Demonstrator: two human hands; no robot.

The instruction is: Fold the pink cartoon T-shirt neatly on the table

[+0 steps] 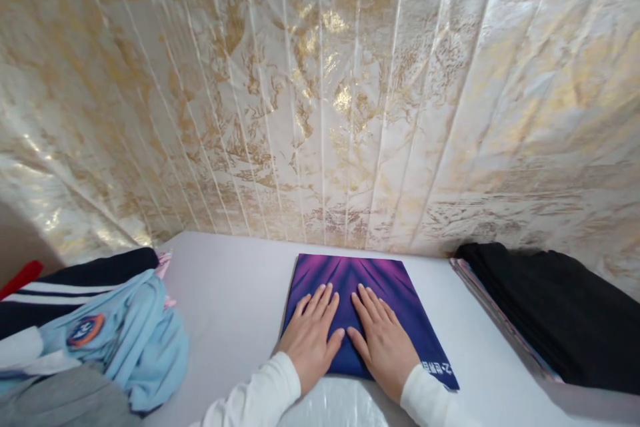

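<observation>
A flat purple and dark blue rectangle (345, 277), with white characters at its lower right corner, lies on the white table. It looks like a folded garment or a printed board; which one I cannot tell. My left hand (313, 333) rests flat on its left half, fingers stretched out and pointing away from me. On the right half lies my right hand (383, 340), palm down, fingers straight and slightly spread. The thumbs point toward each other with a small gap between them. Both hands are empty, and white sleeves cover the wrists.
To the left lies a loose heap of clothes, with a light blue shirt (150, 347), a grey cloth (70, 400) and a dark striped garment (100, 273). A stack of folded black clothes (550, 313) sits at the right. Gold-patterned sheeting (320, 93) rises behind the table (225, 293).
</observation>
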